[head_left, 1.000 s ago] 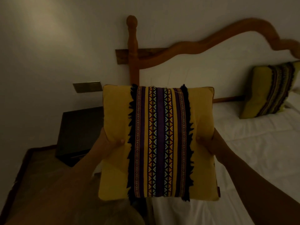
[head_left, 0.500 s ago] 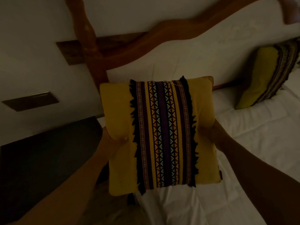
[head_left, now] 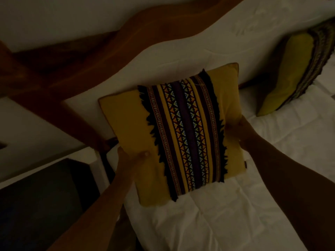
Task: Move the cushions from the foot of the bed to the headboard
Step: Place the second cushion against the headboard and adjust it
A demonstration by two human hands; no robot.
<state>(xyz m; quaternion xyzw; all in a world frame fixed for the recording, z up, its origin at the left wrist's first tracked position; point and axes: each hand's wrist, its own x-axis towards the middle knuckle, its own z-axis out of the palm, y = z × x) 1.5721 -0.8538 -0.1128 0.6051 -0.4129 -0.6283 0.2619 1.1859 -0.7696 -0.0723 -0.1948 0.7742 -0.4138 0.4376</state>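
From the held cushion (head_left: 123, 127), white bedding (head_left: 208, 223) lies open at 6 o'clock. The wooden headboard (head_left: 94, 57) bars 11 o'clock, a second cushion (head_left: 288, 73) stands at 2, and a dark nightstand (head_left: 36, 205) at 8.

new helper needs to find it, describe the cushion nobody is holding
Follow the wooden headboard to the right side of the bed. A cushion leans there on the white bedding. Unlike the held cushion, it is untouched and further right.

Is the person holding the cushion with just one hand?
No, the left hand grips the cushion by its left edge and the right hand grips its right edge.
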